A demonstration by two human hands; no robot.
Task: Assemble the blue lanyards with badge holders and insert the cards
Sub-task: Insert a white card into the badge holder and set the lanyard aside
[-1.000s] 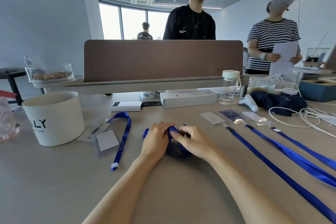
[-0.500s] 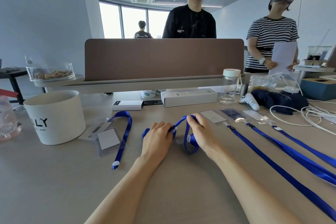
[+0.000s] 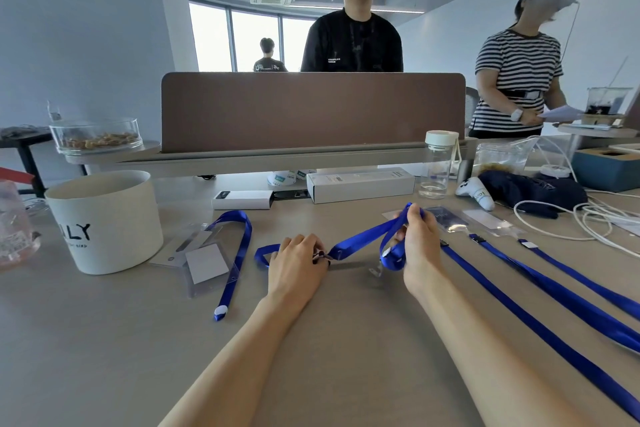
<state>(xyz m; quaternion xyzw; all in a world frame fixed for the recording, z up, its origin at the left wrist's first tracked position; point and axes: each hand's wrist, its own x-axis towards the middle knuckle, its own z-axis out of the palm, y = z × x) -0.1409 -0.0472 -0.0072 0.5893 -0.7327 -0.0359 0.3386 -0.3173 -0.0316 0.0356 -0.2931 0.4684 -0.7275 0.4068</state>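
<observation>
**Grey worktop (image 3: 346, 350), blue lanyard (image 3: 360, 240) held just above it**

Seen from the wearer's head, two bare forearms reach forward across the worktop. The left hand (image 3: 298, 265) lies knuckles-up on the surface. Its grip is closed in a pinch on the blue lanyard, and a small dark clasp shows at the fingertips. A short blue loop pokes out to the left of that hand.

From the pinch the strap rises rightward to the right hand (image 3: 420, 248). That hand's grip holds the strap at its highest point, lifted clear of the surface. Another loop of the strap hangs beside the palm.

To the right, three flat lanyards (image 3: 540, 291) lie side by side, their far ends near clear badge holders (image 3: 453, 222). To the left, a curved lanyard (image 3: 241, 253) bends like a hook over a holder pile (image 3: 194, 243) with a white card (image 3: 206, 263) in it. A white tub (image 3: 104, 218) stands further left.

Behind the hands are a white box (image 3: 360, 184) and a clear bottle (image 3: 438, 166) with a white lid. Beyond them is a brown divider screen (image 3: 311, 111). Two people wearing headsets stand on its far side.
</observation>
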